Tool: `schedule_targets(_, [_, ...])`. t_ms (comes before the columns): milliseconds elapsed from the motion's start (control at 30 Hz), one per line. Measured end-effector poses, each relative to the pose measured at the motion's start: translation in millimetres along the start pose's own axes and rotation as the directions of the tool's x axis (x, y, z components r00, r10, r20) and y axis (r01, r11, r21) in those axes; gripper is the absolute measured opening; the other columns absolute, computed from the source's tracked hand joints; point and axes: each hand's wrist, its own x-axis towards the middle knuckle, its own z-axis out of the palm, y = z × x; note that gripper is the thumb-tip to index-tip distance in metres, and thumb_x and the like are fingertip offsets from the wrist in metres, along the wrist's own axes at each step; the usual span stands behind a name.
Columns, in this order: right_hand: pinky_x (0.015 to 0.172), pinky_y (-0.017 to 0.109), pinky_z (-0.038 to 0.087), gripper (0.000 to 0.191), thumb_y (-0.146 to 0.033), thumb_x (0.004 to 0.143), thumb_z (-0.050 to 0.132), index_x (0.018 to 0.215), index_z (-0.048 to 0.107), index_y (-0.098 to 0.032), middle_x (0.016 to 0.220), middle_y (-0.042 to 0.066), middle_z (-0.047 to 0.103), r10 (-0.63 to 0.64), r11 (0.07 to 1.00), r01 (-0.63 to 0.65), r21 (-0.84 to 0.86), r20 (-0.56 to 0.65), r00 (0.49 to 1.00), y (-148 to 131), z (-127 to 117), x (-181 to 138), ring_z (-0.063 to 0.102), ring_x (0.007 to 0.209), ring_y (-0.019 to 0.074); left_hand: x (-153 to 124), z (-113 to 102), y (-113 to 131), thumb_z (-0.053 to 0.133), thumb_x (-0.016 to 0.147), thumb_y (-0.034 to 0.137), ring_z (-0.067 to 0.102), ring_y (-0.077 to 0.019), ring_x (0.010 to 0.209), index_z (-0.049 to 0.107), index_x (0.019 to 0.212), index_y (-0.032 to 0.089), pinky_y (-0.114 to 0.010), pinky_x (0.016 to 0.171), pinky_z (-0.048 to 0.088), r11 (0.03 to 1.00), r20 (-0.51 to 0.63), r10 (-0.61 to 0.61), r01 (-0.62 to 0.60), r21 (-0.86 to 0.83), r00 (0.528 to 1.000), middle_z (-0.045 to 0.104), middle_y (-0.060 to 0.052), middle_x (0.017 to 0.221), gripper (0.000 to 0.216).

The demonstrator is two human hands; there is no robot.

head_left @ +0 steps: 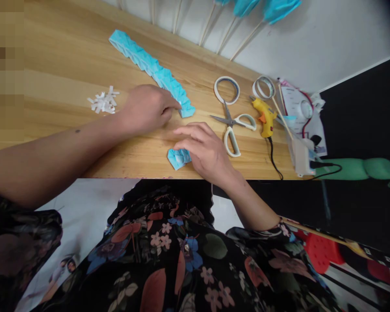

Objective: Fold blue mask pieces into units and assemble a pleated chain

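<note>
A long row of blue folded paper [152, 67] lies slantwise across the wooden table. At its near end is my left hand [147, 108], the index finger stretched out and touching the paper, the thumb apart from it; the other fingers are partly hidden. Just to the right, my right hand [206, 149] hovers palm down with fingers extended and apart. Beneath it, close to the table's front edge, sits a small blue folded paper piece [178, 159], partly covered by the hand. Whether the right fingers touch this piece I cannot tell.
White paper scraps [104, 100] lie left of my left wrist. On the right are opened scissors [230, 122], a tape roll [226, 90], another tape roll [264, 87], and a yellow glue gun [264, 116] with a black cord. Blue paper flowers on sticks [245, 41] lean at the wall.
</note>
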Motion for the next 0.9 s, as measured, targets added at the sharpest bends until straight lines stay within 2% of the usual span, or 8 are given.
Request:
schedule_targets(133, [0.098,0.045,0.050,0.035,-0.007,0.100,0.043,0.100,0.074,-0.023,0.129,0.007,0.071,-0.077,0.997,0.078,-0.022,0.010,0.997,0,2,2,0.057,0.122,0.0252,0,-3,1,0.039,0.098,0.018,0.066,-0.0244,0.120,0.074,0.129,0.020,-0.037,0.099,0.049,1.000,0.036,-0.011,0.012,-0.020,0.999,0.074,-0.007,0.130,0.046])
schedule_targets(267, [0.100,0.045,0.049,0.037,-0.005,0.097,0.042,0.098,0.074,-0.024,0.128,0.004,0.071,-0.017,0.999,0.013,-0.038,-0.106,0.994,15,-12,4,0.060,0.118,0.0238,0,-6,3,0.038,0.099,0.020,0.067,-0.0271,0.114,0.076,0.124,0.021,-0.039,0.091,0.050,1.000,0.062,0.014,-0.015,0.016,0.998,0.076,-0.009,0.123,0.045])
schedule_targets(367, [0.097,0.044,0.049,0.039,-0.002,0.091,0.043,0.099,0.075,-0.024,0.121,0.004,0.073,0.033,0.996,-0.046,-0.073,-0.170,0.985,33,-22,6,0.062,0.111,0.0238,-1,-5,5,0.036,0.101,0.021,0.068,-0.0279,0.114,0.075,0.125,0.021,-0.039,0.088,0.050,0.999,0.050,0.030,-0.032,0.040,0.998,0.075,-0.008,0.125,0.046])
schedule_targets(467, [0.095,0.044,0.048,0.045,-0.001,0.088,0.042,0.108,0.076,-0.024,0.113,0.006,0.073,0.140,0.978,-0.158,-0.134,-0.137,0.981,47,-23,9,0.061,0.106,0.0246,-1,-3,4,0.035,0.100,0.019,0.069,-0.0290,0.114,0.075,0.125,0.023,-0.039,0.085,0.050,0.996,0.040,0.025,-0.029,0.082,0.999,0.075,-0.007,0.126,0.048])
schedule_targets(600, [0.094,0.045,0.046,0.046,-0.007,0.094,0.039,0.115,0.076,-0.023,0.110,0.009,0.071,0.234,0.949,-0.243,-0.199,-0.068,0.970,54,-22,19,0.059,0.103,0.0261,0,-2,2,0.036,0.101,0.020,0.070,-0.0288,0.113,0.076,0.124,0.025,-0.038,0.083,0.051,0.995,0.044,0.018,-0.022,0.096,0.999,0.076,-0.005,0.124,0.047])
schedule_targets(733, [0.094,0.046,0.046,0.047,-0.010,0.095,0.037,0.119,0.076,-0.023,0.110,0.010,0.070,0.251,0.943,-0.262,-0.206,-0.078,0.965,60,-25,29,0.057,0.103,0.0272,0,-3,1,0.038,0.100,0.018,0.069,-0.0273,0.114,0.074,0.128,0.027,-0.037,0.088,0.052,0.997,0.047,0.044,-0.047,0.054,0.998,0.075,-0.005,0.127,0.047])
schedule_targets(900, [0.092,0.048,0.047,0.049,-0.010,0.095,0.035,0.118,0.077,-0.022,0.109,0.011,0.070,0.237,0.945,-0.246,-0.213,-0.068,0.969,69,-25,33,0.057,0.103,0.0287,0,-3,1,0.038,0.099,0.018,0.069,-0.0277,0.116,0.076,0.125,0.027,-0.037,0.089,0.052,0.999,0.038,0.035,-0.036,0.030,0.999,0.075,-0.005,0.128,0.047])
